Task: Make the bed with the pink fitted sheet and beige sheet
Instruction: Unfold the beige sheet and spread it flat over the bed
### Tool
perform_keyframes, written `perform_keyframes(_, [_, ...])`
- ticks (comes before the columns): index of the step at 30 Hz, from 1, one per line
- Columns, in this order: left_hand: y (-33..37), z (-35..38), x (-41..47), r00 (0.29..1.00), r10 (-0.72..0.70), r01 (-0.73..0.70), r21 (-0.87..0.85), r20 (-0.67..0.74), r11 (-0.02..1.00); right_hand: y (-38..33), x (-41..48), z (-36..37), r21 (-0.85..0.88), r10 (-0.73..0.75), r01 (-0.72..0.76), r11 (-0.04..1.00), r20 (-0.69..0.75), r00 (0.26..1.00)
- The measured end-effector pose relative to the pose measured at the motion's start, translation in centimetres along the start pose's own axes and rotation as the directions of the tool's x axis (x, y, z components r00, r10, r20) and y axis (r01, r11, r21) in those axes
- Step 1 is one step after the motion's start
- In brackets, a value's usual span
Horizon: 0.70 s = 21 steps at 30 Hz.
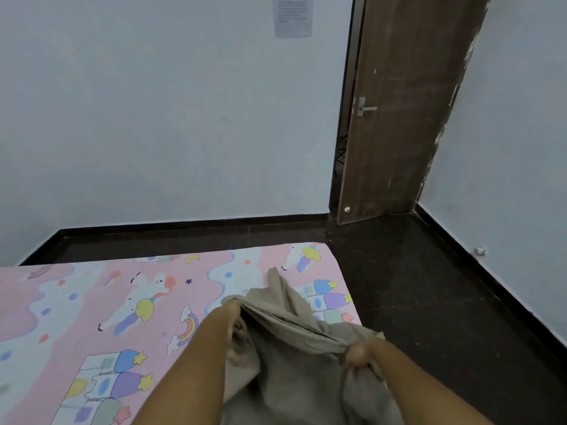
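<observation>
The pink fitted sheet, printed with unicorns, rainbows and castles, lies stretched flat over the mattress on the floor. The beige sheet is bunched up above the mattress's right side, with one fold trailing onto the pink sheet. My left hand grips an edge of the beige sheet, its fingers buried in the cloth. My right hand is closed on another bunch of the same sheet, further right and nearer to me. The cloth runs taut between both hands.
A dark floor surrounds the mattress on the far and right sides. Pale walls with black skirting stand behind. A brown door with a metal handle stands ajar at the back right. A paper sheet hangs on the wall.
</observation>
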<state>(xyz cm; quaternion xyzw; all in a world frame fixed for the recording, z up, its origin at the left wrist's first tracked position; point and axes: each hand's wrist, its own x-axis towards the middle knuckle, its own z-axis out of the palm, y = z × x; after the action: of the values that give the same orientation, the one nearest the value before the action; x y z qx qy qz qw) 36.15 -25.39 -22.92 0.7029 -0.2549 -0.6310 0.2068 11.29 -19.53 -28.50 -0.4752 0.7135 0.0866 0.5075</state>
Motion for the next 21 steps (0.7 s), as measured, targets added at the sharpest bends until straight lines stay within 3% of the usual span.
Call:
perform_keyframes(1, [1.6, 0.2, 0.1, 0.995, -0.044, 0.062, -0.199, 0.092, 0.978, -1.3, 0.4, -0.7, 0.269, -0.070, 0.086, 0.959, -0.067, 0.995])
perform_keyframes(3, [7.4, 0.2, -0.5, 0.989, 0.066, 0.010, -0.503, 0.132, 0.864, -6.3, 1.1, -4.9, 0.640, -0.258, 0.300, 0.708, -0.161, 0.953])
perform_keyframes(5, [16.1, 0.4, -3.7, 0.935, 0.352, -0.229, -0.667, 0.052, 0.709, -13.4, -0.5, -12.8, 0.713, -0.341, 0.587, 0.383, -0.482, 0.807])
perform_keyframes(6, [20.2, 0.7, -6.5, 0.854, 0.521, -0.357, -0.725, 0.003, 0.589, -17.4, -3.8, -17.5, 0.680, -0.279, 0.704, 0.207, -0.648, 0.708])
perform_keyframes(7, [24.5, 1.1, -9.8, 0.738, 0.674, -0.465, -0.758, -0.047, 0.457, -20.9, -7.8, -22.3, 0.583, -0.299, 0.810, -0.053, -0.784, 0.545])
perform_keyframes(8, [28.1, 1.5, -13.3, 0.600, 0.794, -0.556, -0.766, -0.100, 0.323, -24.1, -12.6, -26.3, 0.476, -0.352, 0.804, -0.356, -0.866, 0.356])
perform_keyframes(9, [31.0, 1.9, -16.9, 0.456, 0.878, -0.633, -0.747, -0.145, 0.205, -26.6, -18.6, -29.9, 0.366, -0.391, 0.705, -0.607, -0.910, 0.136])
perform_keyframes(10, [33.6, 2.3, -20.5, 0.338, 0.923, -0.709, -0.694, -0.185, 0.121, -27.8, -23.5, -32.2, 0.298, -0.403, 0.581, -0.758, -0.914, -0.056])
perform_keyframes(11, [35.5, 2.5, -23.2, 0.248, 0.943, -0.793, -0.605, -0.221, 0.067, -28.3, -27.7, -33.9, 0.182, -0.350, 0.542, -0.820, -0.909, -0.225])
perform_keyframes(13, [38.7, 2.2, -27.1, 0.123, 0.953, -0.919, -0.394, -0.278, 0.004, -27.5, -34.1, -35.9, -0.154, -0.199, 0.644, -0.750, -0.876, -0.440])
perform_keyframes(15, [39.9, 1.7, -29.0, 0.034, 0.956, -0.977, -0.209, -0.292, -0.029, -26.4, -36.5, -36.6, -0.398, -0.193, 0.760, -0.514, -0.810, -0.554])
perform_keyframes(17, [40.1, 1.1, -29.1, -0.051, 0.953, -0.993, -0.083, -0.300, -0.079, -25.6, -36.2, -37.2, -0.475, -0.298, 0.843, -0.252, -0.791, -0.534])
perform_keyframes(18, [39.8, 0.8, -29.0, -0.063, 0.945, -0.993, -0.076, -0.320, -0.092, -25.2, -35.6, -37.3, -0.442, -0.330, 0.882, -0.162, -0.819, -0.470])
perform_keyframes(19, [39.5, 0.7, -28.9, -0.039, 0.937, -0.989, -0.118, -0.348, -0.085, -24.7, -35.2, -37.4, -0.508, -0.339, 0.859, -0.067, -0.798, -0.499])
perform_keyframes(20, [39.2, 0.6, -28.7, 0.012, 0.926, -0.976, -0.206, -0.378, -0.071, -24.7, -34.4, -36.9, -0.453, -0.320, 0.886, -0.097, -0.829, -0.459])
perform_keyframes(21, [39.1, 0.3, -28.6, 0.094, 0.914, -0.945, -0.324, -0.395, -0.043, -24.5, -33.5, -36.5, -0.486, -0.300, 0.873, -0.050, -0.826, -0.477])
